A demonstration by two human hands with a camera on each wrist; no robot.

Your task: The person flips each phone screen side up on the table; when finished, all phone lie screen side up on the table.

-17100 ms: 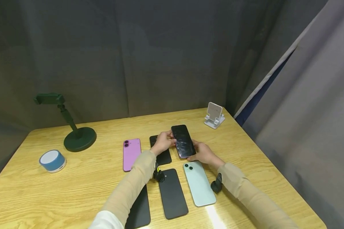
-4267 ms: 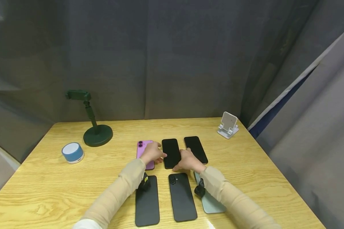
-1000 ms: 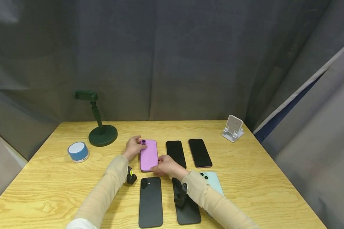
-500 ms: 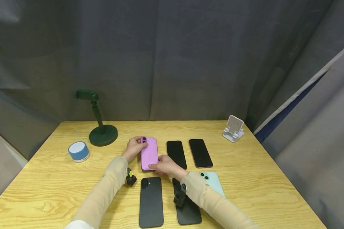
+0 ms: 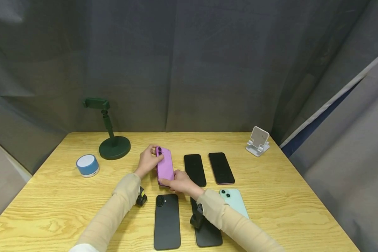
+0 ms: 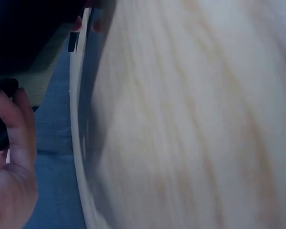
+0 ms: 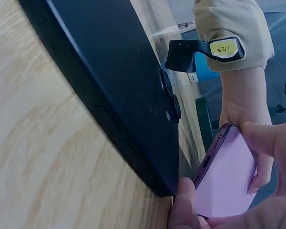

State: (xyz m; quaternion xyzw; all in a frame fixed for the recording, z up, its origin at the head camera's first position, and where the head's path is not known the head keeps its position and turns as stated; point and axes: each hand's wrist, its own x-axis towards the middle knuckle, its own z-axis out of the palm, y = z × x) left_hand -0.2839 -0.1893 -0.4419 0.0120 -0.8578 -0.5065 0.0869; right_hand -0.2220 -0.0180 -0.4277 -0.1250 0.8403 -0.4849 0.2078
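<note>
In the head view, my left hand [image 5: 147, 161] pinches the upper left edge of a purple smartphone [image 5: 165, 164], thumb on its back near the camera lenses. The lower right corner of that phone is gripped by my right hand [image 5: 183, 182]. The phone is tilted, its back facing up and a shadow under it. In the right wrist view its bottom edge with the charging port shows on the purple phone [image 7: 224, 176], fingers at both ends. To the right lie two smartphones screen up, a black phone [image 5: 195, 169] and another black phone [image 5: 222, 168].
Nearer me lie a dark phone [image 5: 167, 224], a second dark phone [image 5: 209, 231] partly under my right wrist, and a mint phone [image 5: 234, 203]. A green phone stand [image 5: 114, 147] and a blue round speaker [image 5: 88, 166] stand left; a white phone stand [image 5: 258, 141] stands back right.
Over the last second both hands have raised the purple phone off the table and tilted it. Earlier, they held one black-screen phone, then touched the middle one; both now lie on the table.
</note>
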